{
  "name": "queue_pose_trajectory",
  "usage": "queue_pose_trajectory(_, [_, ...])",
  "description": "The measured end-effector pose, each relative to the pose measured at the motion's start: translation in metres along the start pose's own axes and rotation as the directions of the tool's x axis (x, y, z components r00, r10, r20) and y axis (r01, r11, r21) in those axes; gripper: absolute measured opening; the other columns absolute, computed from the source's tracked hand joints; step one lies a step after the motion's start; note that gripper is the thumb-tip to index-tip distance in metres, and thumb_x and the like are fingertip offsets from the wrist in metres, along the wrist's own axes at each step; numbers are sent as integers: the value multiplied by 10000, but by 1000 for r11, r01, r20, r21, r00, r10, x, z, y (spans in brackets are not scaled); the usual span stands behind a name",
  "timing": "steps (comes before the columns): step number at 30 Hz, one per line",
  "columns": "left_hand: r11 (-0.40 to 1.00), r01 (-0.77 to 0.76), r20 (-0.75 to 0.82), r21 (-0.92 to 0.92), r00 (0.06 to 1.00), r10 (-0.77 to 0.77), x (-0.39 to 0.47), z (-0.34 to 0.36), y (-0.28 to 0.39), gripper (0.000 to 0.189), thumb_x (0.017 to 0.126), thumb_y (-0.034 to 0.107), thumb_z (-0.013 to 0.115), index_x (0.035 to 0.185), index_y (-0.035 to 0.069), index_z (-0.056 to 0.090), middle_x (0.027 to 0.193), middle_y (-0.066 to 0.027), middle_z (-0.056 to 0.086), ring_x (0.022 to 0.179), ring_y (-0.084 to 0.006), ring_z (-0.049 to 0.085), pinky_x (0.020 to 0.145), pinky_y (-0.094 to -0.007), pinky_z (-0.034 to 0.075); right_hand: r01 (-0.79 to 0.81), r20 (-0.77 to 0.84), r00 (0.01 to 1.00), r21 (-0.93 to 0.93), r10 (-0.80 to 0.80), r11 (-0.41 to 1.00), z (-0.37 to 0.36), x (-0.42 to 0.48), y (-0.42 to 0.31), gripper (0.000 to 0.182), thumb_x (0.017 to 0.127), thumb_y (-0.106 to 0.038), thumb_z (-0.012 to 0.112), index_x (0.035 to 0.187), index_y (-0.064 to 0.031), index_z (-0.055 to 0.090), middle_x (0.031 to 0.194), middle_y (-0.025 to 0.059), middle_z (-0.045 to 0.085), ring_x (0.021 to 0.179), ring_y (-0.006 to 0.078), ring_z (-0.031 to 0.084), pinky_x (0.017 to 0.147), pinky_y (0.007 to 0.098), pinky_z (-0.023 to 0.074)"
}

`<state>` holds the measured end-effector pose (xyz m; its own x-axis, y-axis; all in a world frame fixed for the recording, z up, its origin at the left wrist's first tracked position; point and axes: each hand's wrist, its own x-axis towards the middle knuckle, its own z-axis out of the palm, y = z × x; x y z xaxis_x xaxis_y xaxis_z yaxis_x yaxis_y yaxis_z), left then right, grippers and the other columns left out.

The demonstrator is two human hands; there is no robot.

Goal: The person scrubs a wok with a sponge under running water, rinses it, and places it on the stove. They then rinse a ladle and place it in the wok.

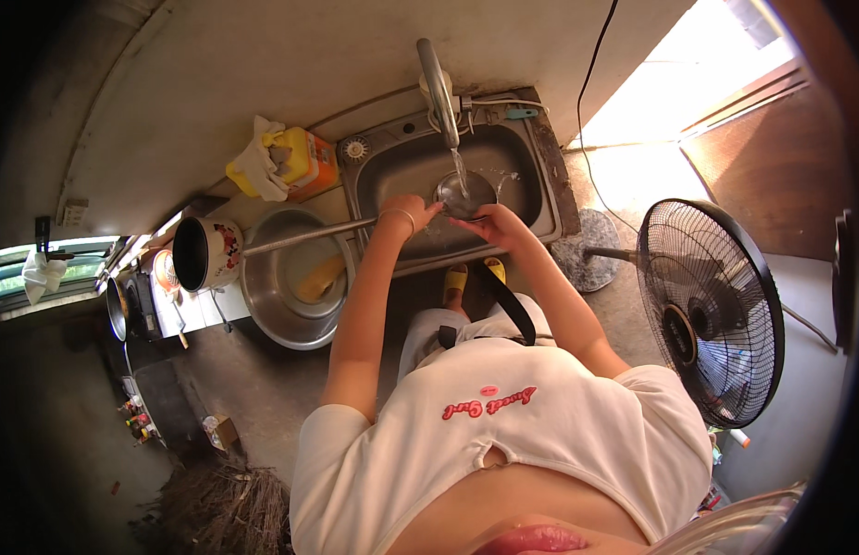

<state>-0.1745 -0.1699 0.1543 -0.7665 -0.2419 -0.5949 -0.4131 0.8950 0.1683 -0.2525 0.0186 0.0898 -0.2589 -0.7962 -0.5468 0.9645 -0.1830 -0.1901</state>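
Over the stainless-steel sink point(401, 177), my left hand point(403, 211) grips a long-handled metal ladle close to its bowl. The ladle's handle point(311, 234) reaches out leftward across a large metal basin point(294, 333). My right hand point(495, 225) holds the round ladle bowl point(466, 194) from the near right side, fingers under its rim. A stream of water falls from the curved faucet point(437, 90) into the bowl, and some splashes off to the right. Inside the basin lies a yellow object point(322, 279) in liquid; what it is I cannot tell.
Left of the basin stands an enamel pot point(224, 253) with a printed pattern. A yellow-and-orange jug point(311, 163) with a cloth over it sits by the wall. A standing fan point(710, 312) is close on my right. A twig broom point(221, 506) lies at lower left.
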Motion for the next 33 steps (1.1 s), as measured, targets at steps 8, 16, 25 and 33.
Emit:
queue_pose_trajectory(8, [989,102,243,111,962,-127,23,10,-11,625,838,600,405,608,81,665,586,-90,608,667,-237,627,700,-347,474,-335,-43,942,-93,332,938,-81,65,23,269,833,-75,444,1065,61,456,842,172,601,597,187,586,562,210,524])
queue_pose_trajectory(16, [986,164,206,31,964,-167,21,43,-28,574,853,563,404,735,73,678,821,-133,654,861,-286,616,778,-383,460,-290,-229,945,-263,233,920,-51,51,26,185,835,-121,545,909,43,506,815,151,599,638,181,599,558,226,531])
queue_pose_trajectory(25, [972,200,-222,-119,949,-223,13,50,-5,334,888,338,464,901,40,615,851,-159,635,823,-329,602,703,-421,480,2,-179,982,-283,-54,959,-70,92,31,201,816,-38,580,944,110,535,891,193,605,751,252,633,689,318,563])
queue_pose_trajectory(33, [977,142,-156,-162,974,-167,43,70,37,197,878,147,461,962,34,599,986,-165,618,908,-308,604,725,-416,505,-95,-111,970,-992,-216,83,-147,114,-93,248,812,-250,584,801,-10,645,758,126,650,650,218,639,568,329,533])
